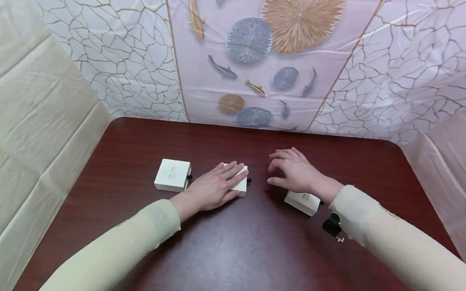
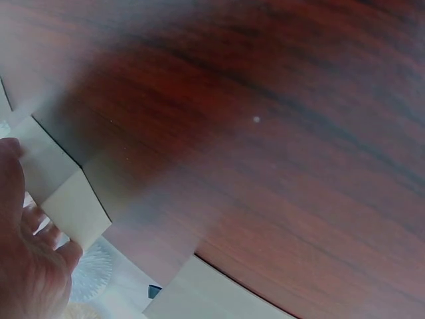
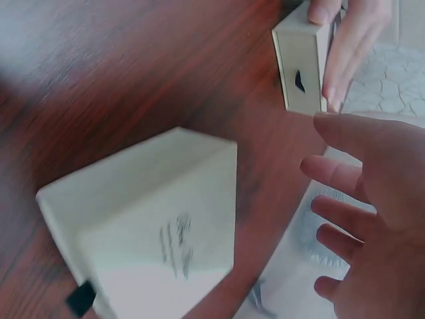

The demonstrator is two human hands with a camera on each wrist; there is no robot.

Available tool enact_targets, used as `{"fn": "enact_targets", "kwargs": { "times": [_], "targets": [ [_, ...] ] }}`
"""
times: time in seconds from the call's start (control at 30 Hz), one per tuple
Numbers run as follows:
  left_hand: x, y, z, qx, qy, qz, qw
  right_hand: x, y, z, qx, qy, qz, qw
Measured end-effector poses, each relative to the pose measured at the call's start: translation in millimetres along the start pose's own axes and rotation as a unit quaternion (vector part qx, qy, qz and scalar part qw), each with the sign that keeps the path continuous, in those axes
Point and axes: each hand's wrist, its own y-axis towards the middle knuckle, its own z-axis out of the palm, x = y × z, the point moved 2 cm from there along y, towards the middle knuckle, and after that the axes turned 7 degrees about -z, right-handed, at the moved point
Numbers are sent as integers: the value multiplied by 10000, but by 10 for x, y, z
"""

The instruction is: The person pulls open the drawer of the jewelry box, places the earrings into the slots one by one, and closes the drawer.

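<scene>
My left hand rests on a white box in the middle of the table. Its fingers lie nearly straight across the top, and the thumb is at the near side. A short black ribbon tab sticks out at the box's right end. My right hand hovers with loosely bent fingers, holding nothing. Partly beneath it lies another white box, turned at an angle, with dark print on its lid. In the right wrist view this angled box stands apart from the fingers.
A third white box lies left of my left hand, its black tab facing right. The dark red wooden table is glossy. Patterned cloth hangs behind it. A black device hangs at my right wrist.
</scene>
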Motion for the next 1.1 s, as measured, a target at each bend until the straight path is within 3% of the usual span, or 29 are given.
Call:
{"fn": "enact_targets", "kwargs": {
  "times": [0.27, 0.53, 0.87, 1.1],
  "targets": [
    [4, -7, -12, -159, -84, 73, 9998, -57, -288, -141, 48, -55, 184, 9998],
    [2, -4, 1, -245, -94, 122, 9996, -87, -575, -122, 57, -109, 382, 9992],
    [-17, -17, -107, -147, -74, 50, 9999, -71, -839, 96, -505, -410, 163, 9978],
    [-15, -117, -229, -141, -87, -9, 9999, -87, -977, 219, -816, -735, -28, 9939]
  ]
}}
